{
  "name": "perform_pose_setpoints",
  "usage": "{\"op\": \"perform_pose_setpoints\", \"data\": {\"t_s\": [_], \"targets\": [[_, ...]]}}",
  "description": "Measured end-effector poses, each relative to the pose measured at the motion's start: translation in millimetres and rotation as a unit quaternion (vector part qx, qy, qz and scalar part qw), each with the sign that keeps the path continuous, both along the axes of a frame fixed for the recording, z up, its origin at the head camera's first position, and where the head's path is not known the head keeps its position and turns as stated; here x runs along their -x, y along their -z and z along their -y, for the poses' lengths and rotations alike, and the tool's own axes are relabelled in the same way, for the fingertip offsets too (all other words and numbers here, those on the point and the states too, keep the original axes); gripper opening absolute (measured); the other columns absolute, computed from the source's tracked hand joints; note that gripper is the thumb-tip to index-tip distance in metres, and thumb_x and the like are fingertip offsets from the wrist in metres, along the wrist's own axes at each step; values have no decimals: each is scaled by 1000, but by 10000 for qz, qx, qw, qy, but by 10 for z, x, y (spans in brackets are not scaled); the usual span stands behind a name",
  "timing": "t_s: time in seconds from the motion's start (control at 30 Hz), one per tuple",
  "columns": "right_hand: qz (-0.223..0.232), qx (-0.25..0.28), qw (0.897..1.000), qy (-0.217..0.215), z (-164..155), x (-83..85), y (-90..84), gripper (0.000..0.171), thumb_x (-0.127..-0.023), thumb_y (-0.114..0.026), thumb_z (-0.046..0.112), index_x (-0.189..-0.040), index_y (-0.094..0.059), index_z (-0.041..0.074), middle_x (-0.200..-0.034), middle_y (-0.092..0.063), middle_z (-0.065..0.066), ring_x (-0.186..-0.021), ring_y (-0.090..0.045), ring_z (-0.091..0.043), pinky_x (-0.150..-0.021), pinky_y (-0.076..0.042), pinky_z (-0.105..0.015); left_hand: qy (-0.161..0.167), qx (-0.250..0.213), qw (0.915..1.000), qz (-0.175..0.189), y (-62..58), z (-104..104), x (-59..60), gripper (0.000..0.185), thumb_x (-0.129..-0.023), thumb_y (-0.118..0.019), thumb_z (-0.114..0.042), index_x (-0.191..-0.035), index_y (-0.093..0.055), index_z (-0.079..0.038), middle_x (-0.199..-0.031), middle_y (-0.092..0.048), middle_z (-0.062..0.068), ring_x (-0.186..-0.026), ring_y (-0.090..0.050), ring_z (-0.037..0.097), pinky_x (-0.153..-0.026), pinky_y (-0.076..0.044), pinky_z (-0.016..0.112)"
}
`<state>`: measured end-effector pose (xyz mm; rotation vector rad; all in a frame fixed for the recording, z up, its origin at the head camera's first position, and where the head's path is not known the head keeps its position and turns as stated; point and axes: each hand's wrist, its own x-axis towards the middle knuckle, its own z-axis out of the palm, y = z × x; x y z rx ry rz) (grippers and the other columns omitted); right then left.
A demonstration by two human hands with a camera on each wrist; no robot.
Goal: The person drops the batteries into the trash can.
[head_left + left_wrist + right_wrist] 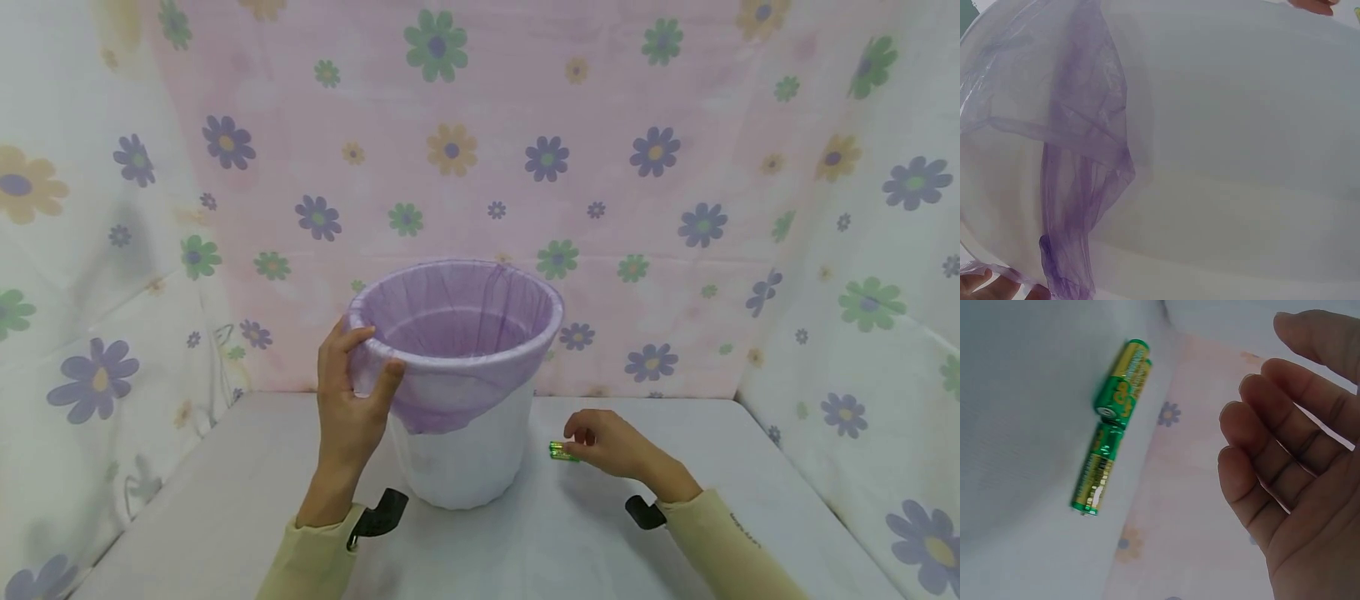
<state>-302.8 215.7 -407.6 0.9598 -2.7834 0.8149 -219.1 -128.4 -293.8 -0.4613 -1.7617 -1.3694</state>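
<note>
A white plastic bin (465, 467) stands on the table, lined with a purple bag (450, 317) folded over its rim. My left hand (352, 392) grips the near left rim, fingers inside and thumb outside on the bag. The left wrist view shows the bin's wall (1241, 156) close up, with the bag's hanging edge (1079, 156). To the right of the bin lie small green batteries (561, 452) on the table. My right hand (603, 442) hovers just beside them. In the right wrist view the batteries (1113, 450) lie free, and the hand (1291, 444) has relaxed fingers and holds nothing.
A white table (225, 500) carries everything. Flowered cloth (675, 167) hangs behind it and on both sides, closing it in. Both arms wear pale yellow sleeves (720, 542).
</note>
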Motion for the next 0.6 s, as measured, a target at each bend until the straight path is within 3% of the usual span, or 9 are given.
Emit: {"op": "perform_pose_setpoints", "data": {"t_s": [0.3,0.6], "targets": [[180,-117,9998,45,60,50,175,20,-83,-74,20,-97,-66,8,-85,-59,2,-79,-54,-20,-69,-45,-31,4,9,10000,-33,3,-1,2,43,-83,-69,-5,-122,-51,1,-142,-37,24,-128,-36,33,-98,-33,65],[71,-616,9978,233,117,120,317,28,-79,-77,28,-99,-66,11,-91,-58,5,-84,-53,-13,-77,-46,-36,14,-5,10000,-29,5,-1,11,44,-82,-69,-3,-121,-51,3,-141,-36,25,-127,-36,34,-97,-34,65]]}}
